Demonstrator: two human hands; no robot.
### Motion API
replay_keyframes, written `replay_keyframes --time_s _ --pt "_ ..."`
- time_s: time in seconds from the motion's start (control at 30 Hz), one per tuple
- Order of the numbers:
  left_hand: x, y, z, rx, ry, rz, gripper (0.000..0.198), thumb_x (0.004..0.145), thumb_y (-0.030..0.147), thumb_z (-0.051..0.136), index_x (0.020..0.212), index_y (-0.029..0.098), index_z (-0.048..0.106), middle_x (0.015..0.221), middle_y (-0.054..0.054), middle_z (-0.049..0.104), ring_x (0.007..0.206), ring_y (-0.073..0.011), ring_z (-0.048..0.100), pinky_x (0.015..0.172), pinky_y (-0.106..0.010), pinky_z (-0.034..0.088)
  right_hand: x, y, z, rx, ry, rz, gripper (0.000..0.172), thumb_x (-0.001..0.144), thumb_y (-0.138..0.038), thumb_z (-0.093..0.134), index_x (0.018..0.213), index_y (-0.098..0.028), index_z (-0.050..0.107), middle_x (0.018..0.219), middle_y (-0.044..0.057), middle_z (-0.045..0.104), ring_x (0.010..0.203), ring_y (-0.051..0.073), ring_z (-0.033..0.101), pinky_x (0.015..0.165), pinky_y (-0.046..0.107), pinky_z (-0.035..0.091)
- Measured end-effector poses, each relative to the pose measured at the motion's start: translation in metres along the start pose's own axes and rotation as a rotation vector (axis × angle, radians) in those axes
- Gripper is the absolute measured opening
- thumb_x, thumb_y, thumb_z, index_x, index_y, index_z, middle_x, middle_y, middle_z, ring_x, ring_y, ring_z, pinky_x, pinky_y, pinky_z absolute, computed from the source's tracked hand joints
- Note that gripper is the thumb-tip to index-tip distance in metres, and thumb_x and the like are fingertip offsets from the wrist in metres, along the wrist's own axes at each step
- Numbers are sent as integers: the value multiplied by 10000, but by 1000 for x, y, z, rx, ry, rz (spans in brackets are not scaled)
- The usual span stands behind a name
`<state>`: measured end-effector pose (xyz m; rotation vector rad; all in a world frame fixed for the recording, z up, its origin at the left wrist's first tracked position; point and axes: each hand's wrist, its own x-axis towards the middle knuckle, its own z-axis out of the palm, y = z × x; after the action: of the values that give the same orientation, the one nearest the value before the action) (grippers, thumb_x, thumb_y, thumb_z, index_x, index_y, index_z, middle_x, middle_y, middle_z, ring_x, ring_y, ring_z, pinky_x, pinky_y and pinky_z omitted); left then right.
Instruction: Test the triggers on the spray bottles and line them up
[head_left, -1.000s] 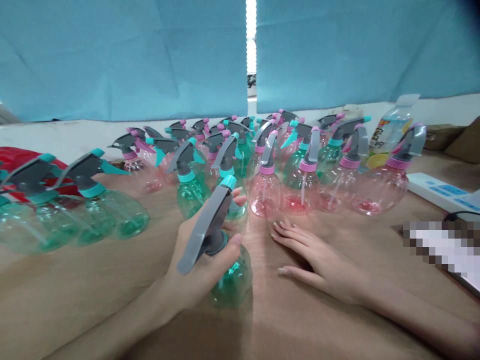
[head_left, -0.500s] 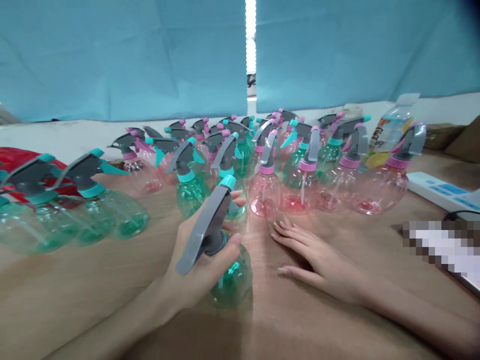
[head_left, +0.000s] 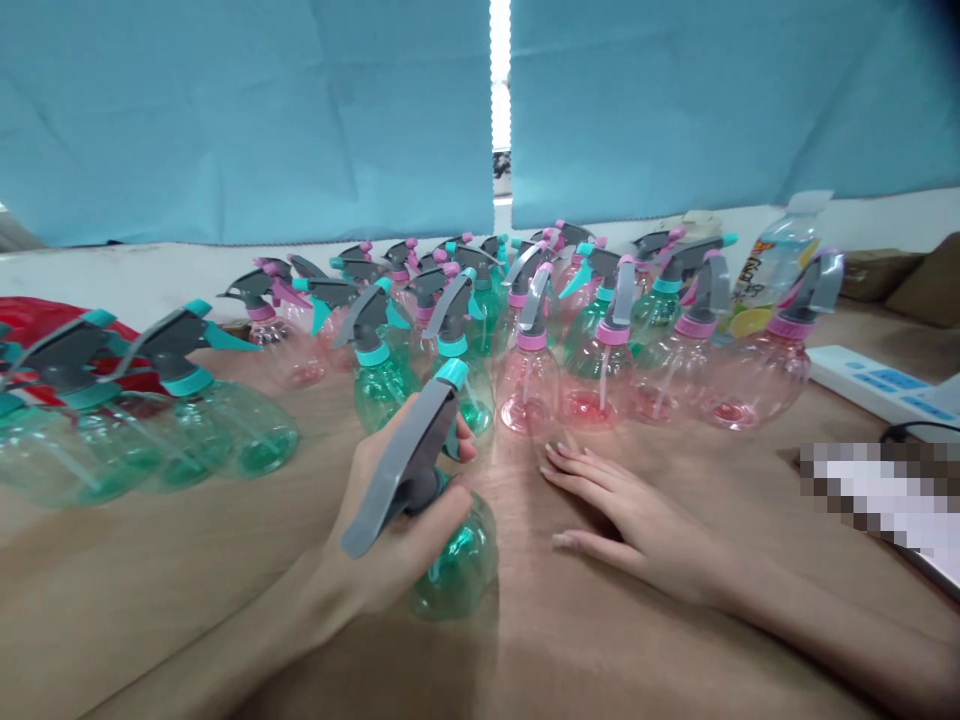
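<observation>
My left hand (head_left: 390, 520) is wrapped round the neck of a green spray bottle (head_left: 454, 560) with a grey trigger head and teal nozzle; the bottle stands on the wooden table (head_left: 225, 560) just in front of me. My right hand (head_left: 630, 515) lies flat on the table to the right of it, fingers stretched out and holding nothing. Behind both hands stands a crowd of several green and pink spray bottles (head_left: 529, 375).
More green spray bottles (head_left: 187, 410) stand at the left in front of something red (head_left: 37, 320). A drink bottle (head_left: 772, 265) and a white box (head_left: 877, 385) are at the right. Blue curtains (head_left: 247, 110) hang behind the table.
My left hand has shifted the green bottle slightly left and tilted it a little, with the fingers curled tighter on the trigger. The right hand has stayed flat.
</observation>
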<state>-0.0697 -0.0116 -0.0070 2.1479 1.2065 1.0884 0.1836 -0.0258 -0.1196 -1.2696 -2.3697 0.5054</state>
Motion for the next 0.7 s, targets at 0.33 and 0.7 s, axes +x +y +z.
replay_keyframes --time_s 0.33,0.7 --pt "-1 -1 7 -58 6 37 400 804 189 552 1199 257 559 1276 -37 649 1150 -225 626 924 -361 553 6 -18 -1 -15 -8 -52 664 915 -596 528 1428 -178 479 1515 153 420 1426 345 307 1131 576 306" --pt "-18 -10 -7 -23 38 -53 418 857 340 626 1257 255 536 1200 -56 677 960 -212 698 804 -346 593 43 -121 -13 108 139 -139 611 812 -545 700 1281 -207 502 1187 114 649 1074 312 625 874 471 539"
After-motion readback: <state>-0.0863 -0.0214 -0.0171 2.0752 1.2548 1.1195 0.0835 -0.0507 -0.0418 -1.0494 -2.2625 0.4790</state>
